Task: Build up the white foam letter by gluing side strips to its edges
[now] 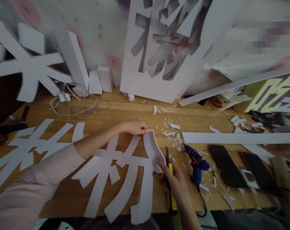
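A white foam-board character cutout [145, 185] lies on the wooden table in front of me, its lower ends at the front edge. A narrow white strip [156, 147] stands on edge along its upper right stroke, bending with the curve. My left hand [135, 126] pinches the strip's far end, fingers closed. My right hand [177, 180] holds a yellow and black utility knife [171, 182], its blade pointing away from me. The thumb and fingers of that hand also touch the strip's near end. Right of the knife lies a blue glue gun [195, 159] with a red light.
Another flat character cutout [41, 137] lies left. Behind it, a raised white character [27, 64] leans upright beside a tangled cable [85, 103]. A stencil-like board [149, 86] leans on the wall. Foam scraps [175, 126], a long strip [231, 138] and phones [227, 166] lie right.
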`<action>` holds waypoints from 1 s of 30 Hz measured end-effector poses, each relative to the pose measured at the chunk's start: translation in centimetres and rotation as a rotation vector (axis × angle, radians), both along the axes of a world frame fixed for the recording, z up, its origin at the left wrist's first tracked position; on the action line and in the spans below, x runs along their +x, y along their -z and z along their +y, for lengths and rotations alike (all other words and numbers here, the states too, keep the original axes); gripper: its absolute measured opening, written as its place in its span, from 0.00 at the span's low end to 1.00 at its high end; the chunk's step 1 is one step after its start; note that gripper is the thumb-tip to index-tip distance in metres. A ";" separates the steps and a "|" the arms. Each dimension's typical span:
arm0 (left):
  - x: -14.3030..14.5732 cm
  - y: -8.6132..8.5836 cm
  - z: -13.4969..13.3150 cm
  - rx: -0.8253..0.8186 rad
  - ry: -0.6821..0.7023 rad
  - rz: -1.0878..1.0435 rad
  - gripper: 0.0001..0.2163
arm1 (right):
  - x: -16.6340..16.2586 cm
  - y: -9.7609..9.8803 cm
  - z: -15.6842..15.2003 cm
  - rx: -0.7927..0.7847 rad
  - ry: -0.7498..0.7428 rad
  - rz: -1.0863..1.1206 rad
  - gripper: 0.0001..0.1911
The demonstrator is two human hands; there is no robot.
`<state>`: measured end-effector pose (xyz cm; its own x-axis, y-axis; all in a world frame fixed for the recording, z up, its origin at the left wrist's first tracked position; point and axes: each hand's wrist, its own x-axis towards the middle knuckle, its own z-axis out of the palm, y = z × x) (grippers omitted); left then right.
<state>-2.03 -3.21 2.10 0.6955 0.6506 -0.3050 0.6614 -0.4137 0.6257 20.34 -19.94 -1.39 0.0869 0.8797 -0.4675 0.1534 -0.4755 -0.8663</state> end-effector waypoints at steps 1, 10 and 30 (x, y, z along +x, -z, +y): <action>0.0 -0.1 0.0 -0.001 0.005 0.002 0.17 | 0.0 0.0 0.0 -0.008 0.005 0.004 0.27; 0.3 -0.5 0.3 -0.050 -0.013 0.043 0.20 | 0.1 0.3 -0.2 -0.017 0.014 0.023 0.27; 0.9 -1.4 1.0 -0.140 0.002 0.021 0.18 | 0.1 0.2 0.0 -0.008 -0.021 0.096 0.26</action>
<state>-1.09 -2.19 3.52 0.6896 0.5991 -0.4069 0.6740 -0.3252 0.6633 20.46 -19.96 -1.62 0.0231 0.8773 -0.4794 0.0798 -0.4796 -0.8738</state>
